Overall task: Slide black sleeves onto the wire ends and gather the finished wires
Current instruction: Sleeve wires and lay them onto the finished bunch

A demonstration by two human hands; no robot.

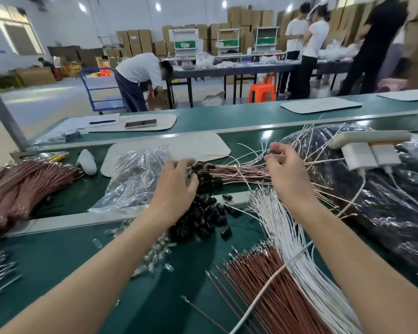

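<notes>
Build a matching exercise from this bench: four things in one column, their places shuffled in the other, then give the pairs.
Things
1. sleeved wires
2. loose sleeves
3. white wires
4. phone

Places
a. on a mat on the far belt
b. between the left hand and the right hand
c. heaped by the left wrist
d. fanned out beside the brown wires

Pairs: 1-b, 2-c, 3-d, 4-a
</notes>
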